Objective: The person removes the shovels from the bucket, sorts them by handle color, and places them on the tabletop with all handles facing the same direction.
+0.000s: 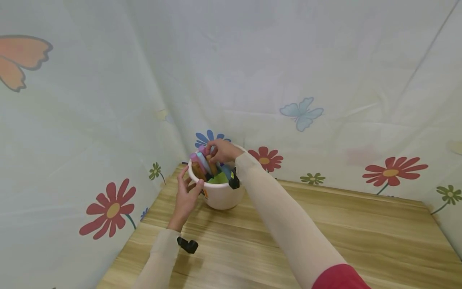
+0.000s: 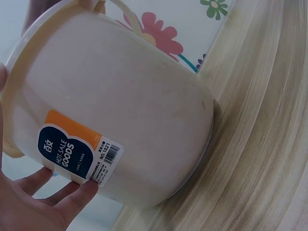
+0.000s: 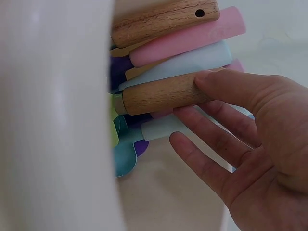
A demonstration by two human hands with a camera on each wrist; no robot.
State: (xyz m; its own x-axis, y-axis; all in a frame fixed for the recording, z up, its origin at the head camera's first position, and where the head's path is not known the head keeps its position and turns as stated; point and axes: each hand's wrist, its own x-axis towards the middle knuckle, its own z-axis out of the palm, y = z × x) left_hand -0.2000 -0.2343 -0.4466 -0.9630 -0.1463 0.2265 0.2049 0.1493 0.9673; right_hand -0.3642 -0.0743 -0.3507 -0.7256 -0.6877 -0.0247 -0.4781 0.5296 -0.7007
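A cream plastic bucket [image 1: 225,197] stands upright on the wooden table, with several kitchen utensils in it. My left hand [image 1: 185,200] holds its near left side; in the left wrist view, fingertips [image 2: 84,195] press the wall by the label [image 2: 72,147]. Inside, my right hand [image 3: 257,163] pinches the wooden handle [image 3: 161,94] of a utensil with a lime-green head [image 3: 114,122], whose shape is mostly hidden by the rim. Around it lean another wooden handle [image 3: 166,21], a pink handle [image 3: 190,43] and a pale blue handle [image 3: 185,62].
The wood-grain table [image 1: 325,228] spreads to the right and front. Flower-printed cloth [image 1: 346,80] hangs close behind and left of the bucket. A black wrist camera [image 1: 187,245] sits at my left cuff, another [image 1: 234,181] at my right.
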